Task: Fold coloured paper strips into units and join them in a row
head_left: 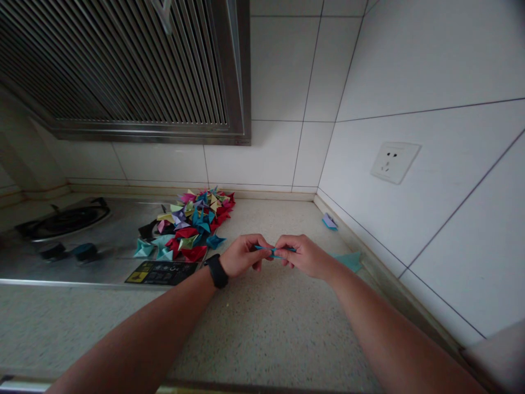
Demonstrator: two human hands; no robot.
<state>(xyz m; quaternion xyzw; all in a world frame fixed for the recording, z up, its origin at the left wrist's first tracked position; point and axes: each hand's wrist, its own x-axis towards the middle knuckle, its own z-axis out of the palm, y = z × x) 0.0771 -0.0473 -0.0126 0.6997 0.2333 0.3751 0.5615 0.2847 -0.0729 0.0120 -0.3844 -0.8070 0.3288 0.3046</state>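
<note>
Both hands meet above the countertop, pinching a small folded piece of blue paper (282, 255) between thumbs and fingers. My left hand (247, 254) grips its left end, and a black watch is on that wrist. My right hand (302, 255) holds the right end. Much of the paper is hidden by the fingers. To the left of my left hand lies a heap of folded paper pieces (200, 219) in red, blue, yellow, purple and pale green. Behind my right wrist, a light teal sheet of paper (348, 261) lies partly covered on the counter.
A steel gas stove (118, 230) with a black burner and knobs is on the left, under a range hood (241, 82). A small purple and blue paper stack (329, 221) lies by the right wall, below a socket (395, 162). The speckled countertop (262, 328) runs along the front.
</note>
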